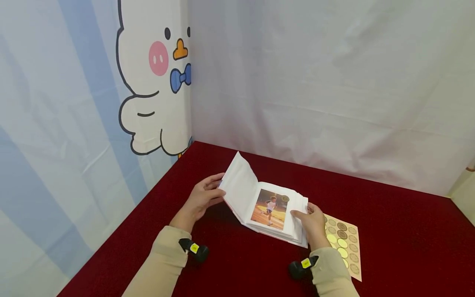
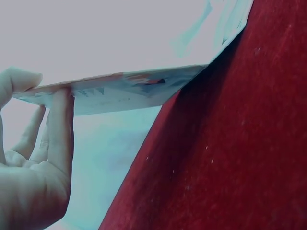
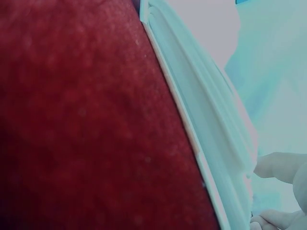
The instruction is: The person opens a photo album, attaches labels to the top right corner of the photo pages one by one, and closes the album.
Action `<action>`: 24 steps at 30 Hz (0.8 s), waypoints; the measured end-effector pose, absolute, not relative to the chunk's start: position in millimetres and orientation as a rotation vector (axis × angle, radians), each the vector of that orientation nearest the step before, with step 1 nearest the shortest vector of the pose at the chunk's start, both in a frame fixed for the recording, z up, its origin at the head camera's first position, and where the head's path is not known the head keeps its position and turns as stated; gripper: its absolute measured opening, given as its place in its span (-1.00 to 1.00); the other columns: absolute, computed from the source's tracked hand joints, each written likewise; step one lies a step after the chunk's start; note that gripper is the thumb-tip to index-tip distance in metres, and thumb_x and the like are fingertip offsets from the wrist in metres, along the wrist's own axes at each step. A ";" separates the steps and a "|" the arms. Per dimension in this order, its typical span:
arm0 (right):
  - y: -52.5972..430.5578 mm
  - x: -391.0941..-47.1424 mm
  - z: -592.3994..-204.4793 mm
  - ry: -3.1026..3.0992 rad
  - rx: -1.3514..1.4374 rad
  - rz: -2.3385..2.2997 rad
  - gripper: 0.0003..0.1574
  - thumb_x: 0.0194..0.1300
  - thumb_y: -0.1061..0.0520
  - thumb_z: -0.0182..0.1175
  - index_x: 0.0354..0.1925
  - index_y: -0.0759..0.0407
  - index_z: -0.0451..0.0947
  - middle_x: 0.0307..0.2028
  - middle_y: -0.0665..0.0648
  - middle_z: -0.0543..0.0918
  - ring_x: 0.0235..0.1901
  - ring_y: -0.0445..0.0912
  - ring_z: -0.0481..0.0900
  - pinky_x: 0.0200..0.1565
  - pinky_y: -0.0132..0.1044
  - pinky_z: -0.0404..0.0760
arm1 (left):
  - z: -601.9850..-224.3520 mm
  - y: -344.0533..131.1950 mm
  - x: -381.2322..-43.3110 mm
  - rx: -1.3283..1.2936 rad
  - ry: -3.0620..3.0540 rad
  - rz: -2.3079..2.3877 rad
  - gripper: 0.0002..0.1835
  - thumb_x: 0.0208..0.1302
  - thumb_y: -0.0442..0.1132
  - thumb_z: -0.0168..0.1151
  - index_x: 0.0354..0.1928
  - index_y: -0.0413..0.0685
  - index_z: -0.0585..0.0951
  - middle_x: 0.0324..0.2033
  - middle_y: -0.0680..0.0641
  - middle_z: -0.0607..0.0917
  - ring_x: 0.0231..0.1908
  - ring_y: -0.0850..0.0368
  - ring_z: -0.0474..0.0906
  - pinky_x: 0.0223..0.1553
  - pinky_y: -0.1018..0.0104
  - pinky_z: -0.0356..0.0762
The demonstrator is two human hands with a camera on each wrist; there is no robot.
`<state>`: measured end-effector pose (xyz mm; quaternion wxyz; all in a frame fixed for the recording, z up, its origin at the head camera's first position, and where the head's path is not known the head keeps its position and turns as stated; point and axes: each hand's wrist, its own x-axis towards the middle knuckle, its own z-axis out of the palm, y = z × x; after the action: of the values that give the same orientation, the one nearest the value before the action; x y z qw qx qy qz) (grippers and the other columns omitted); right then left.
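A photo album (image 1: pixel 243 198) lies spread on the red cloth, its left cover tilted up. My left hand (image 1: pixel 203 194) pinches that raised cover at its outer edge, thumb on the inner side and fingers behind; the left wrist view shows this hand (image 2: pixel 43 158) under the cover (image 2: pixel 139 88). On the right page is a photo (image 1: pixel 270 209) of a running child, with a round gold sticker at its top right corner. My right hand (image 1: pixel 313 220) holds the right edge of the page stack, thumb on top. In the right wrist view the page stack (image 3: pixel 206 110) shows edge-on.
A sheet of round gold stickers (image 1: pixel 353 251) lies right of the album, partly under my right hand and forearm. Red cloth (image 1: pixel 408 235) covers the table. A pale curtain (image 1: pixel 326 82) hangs behind, and a curtain with a cartoon bird (image 1: pixel 148 111) stands at the left.
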<state>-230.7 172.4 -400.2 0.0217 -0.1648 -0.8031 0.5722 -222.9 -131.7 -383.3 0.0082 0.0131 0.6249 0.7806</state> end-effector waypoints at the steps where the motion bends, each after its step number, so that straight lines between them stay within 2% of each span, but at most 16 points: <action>1: 172.4 -230.5 -400.3 -2.489 -0.513 1.771 -0.09 0.14 0.28 0.25 0.34 0.46 0.02 0.31 0.41 0.14 0.30 0.19 0.08 0.28 -0.04 0.11 | -382.7 -130.4 -222.6 0.046 1.962 2.439 -0.43 0.12 -0.49 0.21 0.23 -0.11 0.42 0.10 -0.22 0.49 -0.13 0.05 0.54 -0.15 0.22 0.58; 7: 172.5 -230.5 -401.1 -2.486 -0.511 1.778 -0.10 0.15 0.29 0.24 0.33 0.46 0.03 0.31 0.40 0.14 0.31 0.19 0.07 0.28 -0.05 0.11 | -376.1 -121.4 -220.9 0.099 2.019 2.448 -0.46 0.08 -0.50 0.24 0.17 -0.14 0.48 0.04 -0.21 0.55 -0.17 0.07 0.57 -0.20 0.22 0.60; 18: 174.9 -231.7 -401.3 -2.494 -0.500 1.773 -0.13 0.15 0.30 0.24 0.31 0.48 0.06 0.29 0.43 0.16 0.30 0.20 0.09 0.28 -0.03 0.12 | -358.7 -99.8 -214.6 0.214 2.209 2.374 -0.51 0.02 -0.49 0.30 0.08 -0.20 0.56 -0.03 -0.21 0.60 -0.18 -0.03 0.59 -0.22 0.14 0.60; 24: 176.3 -232.5 -402.6 -2.526 -0.474 1.744 -0.15 0.15 0.29 0.23 0.31 0.49 0.08 0.27 0.45 0.19 0.28 0.22 0.13 0.26 -0.01 0.16 | -352.8 -87.5 -211.7 0.305 2.373 2.285 -0.56 -0.01 -0.45 0.33 0.00 -0.20 0.61 -0.09 -0.15 0.64 -0.22 0.00 0.60 -0.23 0.18 0.61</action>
<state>-232.5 176.3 -402.6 0.0182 -0.1525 -0.8132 0.5614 -211.7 -87.5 -352.8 -0.0831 0.0919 0.7148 0.6882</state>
